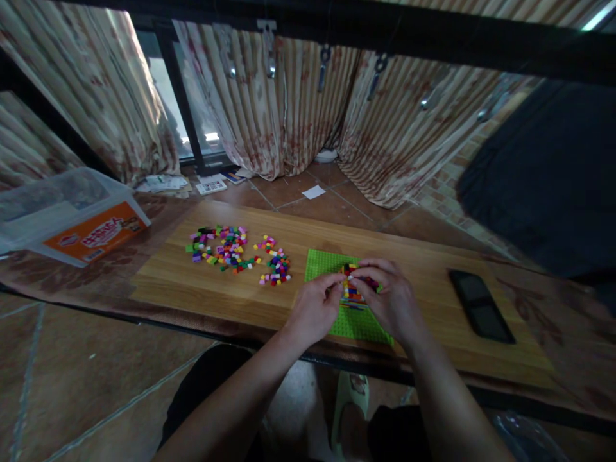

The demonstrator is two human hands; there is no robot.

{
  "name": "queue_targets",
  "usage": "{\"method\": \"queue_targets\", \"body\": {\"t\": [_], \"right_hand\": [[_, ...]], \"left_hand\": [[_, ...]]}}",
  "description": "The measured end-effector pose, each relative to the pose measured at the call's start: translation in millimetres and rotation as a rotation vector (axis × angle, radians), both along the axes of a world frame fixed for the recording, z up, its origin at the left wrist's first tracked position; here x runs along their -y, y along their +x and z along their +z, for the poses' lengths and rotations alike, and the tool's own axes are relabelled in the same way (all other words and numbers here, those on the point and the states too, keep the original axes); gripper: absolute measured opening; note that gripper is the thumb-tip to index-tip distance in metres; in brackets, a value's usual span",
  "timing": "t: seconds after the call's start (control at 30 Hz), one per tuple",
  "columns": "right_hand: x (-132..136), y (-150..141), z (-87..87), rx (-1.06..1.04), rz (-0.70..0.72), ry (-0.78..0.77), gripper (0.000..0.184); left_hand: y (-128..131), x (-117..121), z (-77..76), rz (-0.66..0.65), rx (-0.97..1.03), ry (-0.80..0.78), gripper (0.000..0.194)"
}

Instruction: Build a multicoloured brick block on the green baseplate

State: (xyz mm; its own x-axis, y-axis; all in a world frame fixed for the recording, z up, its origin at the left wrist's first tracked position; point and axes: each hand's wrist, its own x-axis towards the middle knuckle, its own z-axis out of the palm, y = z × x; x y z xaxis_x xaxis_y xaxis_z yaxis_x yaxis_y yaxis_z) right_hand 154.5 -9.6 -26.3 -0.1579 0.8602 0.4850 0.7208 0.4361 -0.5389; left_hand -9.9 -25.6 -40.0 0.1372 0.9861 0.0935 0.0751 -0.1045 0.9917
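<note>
A bright green studded baseplate [366,325] lies on the wooden board, with a structure of small multicoloured toy bricks [353,294] built up on it. Both hands meet over this structure and partly cover it. My left hand [315,308] comes from its left, thumb and index finger pinched together at its upper edge; what they hold, if anything, is too small to make out. From the right reaches my right hand [393,296], its fingers closed around a small whitish toy brick [350,277] close to the left fingertips. The right palm hides part of the structure.
Loose toy bricks in many colours lie in a large pile [224,247] and a smaller pile [276,263] left of the baseplate. A clear plastic box [101,212] with an orange label stands at far left. A black phone [481,307] lies on the right of the wooden board [192,298].
</note>
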Motion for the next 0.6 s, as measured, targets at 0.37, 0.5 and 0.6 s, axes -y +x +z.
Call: {"method": "queue_targets", "body": {"t": [0.37, 0.5, 0.6], "right_hand": [[-4.4, 6.3, -3.0, -0.223, -0.088, -0.086, 0.017], [-5.6, 4.0, -6.3, -0.247, -0.134, -0.165, 0.033], [-6.7, -1.6, -9.8, -0.263, -0.165, -0.218, 0.037]], "left_hand": [[3.2, 2.0, 1.7, 0.002, 0.043, -0.042, 0.026], [3.3, 2.6, 2.2, -0.001, 0.020, -0.022, 0.027], [3.1, 3.1, 2.0, -0.015, -0.099, 0.031, 0.031]]}}
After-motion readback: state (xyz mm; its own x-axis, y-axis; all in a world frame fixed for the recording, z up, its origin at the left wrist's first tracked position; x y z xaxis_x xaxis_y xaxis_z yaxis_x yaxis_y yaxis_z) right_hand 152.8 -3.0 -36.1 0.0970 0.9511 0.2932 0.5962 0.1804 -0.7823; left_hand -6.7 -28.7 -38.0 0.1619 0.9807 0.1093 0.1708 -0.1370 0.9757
